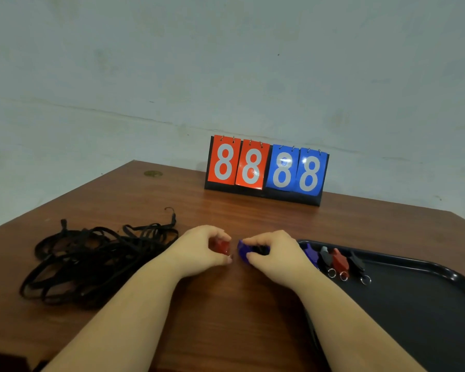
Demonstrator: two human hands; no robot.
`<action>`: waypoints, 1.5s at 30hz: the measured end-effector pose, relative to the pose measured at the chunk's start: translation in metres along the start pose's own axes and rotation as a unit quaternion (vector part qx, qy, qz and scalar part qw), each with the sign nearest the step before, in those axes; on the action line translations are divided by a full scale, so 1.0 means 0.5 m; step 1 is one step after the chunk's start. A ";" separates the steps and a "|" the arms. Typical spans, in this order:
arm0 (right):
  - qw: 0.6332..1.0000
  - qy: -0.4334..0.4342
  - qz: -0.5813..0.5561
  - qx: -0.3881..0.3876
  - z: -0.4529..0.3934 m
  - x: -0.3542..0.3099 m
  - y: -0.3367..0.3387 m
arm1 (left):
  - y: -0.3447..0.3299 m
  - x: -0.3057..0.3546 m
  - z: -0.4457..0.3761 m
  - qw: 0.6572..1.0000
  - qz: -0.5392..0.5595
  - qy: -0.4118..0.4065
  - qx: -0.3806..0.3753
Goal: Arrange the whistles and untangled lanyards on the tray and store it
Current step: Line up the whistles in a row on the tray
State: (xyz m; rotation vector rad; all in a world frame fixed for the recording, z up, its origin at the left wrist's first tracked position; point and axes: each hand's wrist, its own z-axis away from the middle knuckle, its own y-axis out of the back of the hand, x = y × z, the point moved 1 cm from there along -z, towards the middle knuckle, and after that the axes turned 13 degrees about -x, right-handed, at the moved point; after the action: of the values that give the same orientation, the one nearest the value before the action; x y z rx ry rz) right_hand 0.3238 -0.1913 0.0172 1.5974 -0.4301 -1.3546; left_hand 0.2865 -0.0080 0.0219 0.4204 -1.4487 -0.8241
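Note:
My left hand (202, 248) pinches a red whistle (222, 247) just above the wooden table. Right beside it, my right hand (271, 252) pinches a blue whistle (243, 251); something black shows under its fingers. A black tray (427, 312) lies at the right. Along its far left edge stands a row of whistles: a blue one (310, 252), a grey-black one (324, 257), a red one (339, 261) and a black one (357, 264), each with a metal ring. A tangled heap of black lanyards (91, 261) lies at the left.
A flip scoreboard (266, 169) showing 88 in red and 88 in blue stands at the table's far edge against the wall. A small round brass fitting (153, 173) is set into the far left of the tabletop.

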 end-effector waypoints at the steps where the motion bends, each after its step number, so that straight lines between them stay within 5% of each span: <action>1: 1.000 0.006 0.009 -0.002 0.000 0.000 0.001 | 0.001 0.001 0.001 1.000 0.001 -0.005 -0.004; 21: 0.991 0.006 0.131 -0.024 0.007 -0.017 0.010 | -0.002 0.002 0.001 1.000 -0.008 -0.008 0.010; 30: 0.998 0.041 -0.035 0.032 0.040 -0.046 0.030 | 0.003 0.014 0.007 0.997 0.006 -0.045 0.066; 45: 0.991 -0.076 -0.044 0.100 0.292 0.094 0.216 | -0.102 0.274 0.012 0.987 -0.068 -0.140 -0.038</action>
State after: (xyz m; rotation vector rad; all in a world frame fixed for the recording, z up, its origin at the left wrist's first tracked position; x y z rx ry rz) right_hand 0.2406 -0.3418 0.0917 1.6997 -0.6094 -1.5466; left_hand 0.2576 -0.1378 0.0825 0.3579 -1.6557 -1.0772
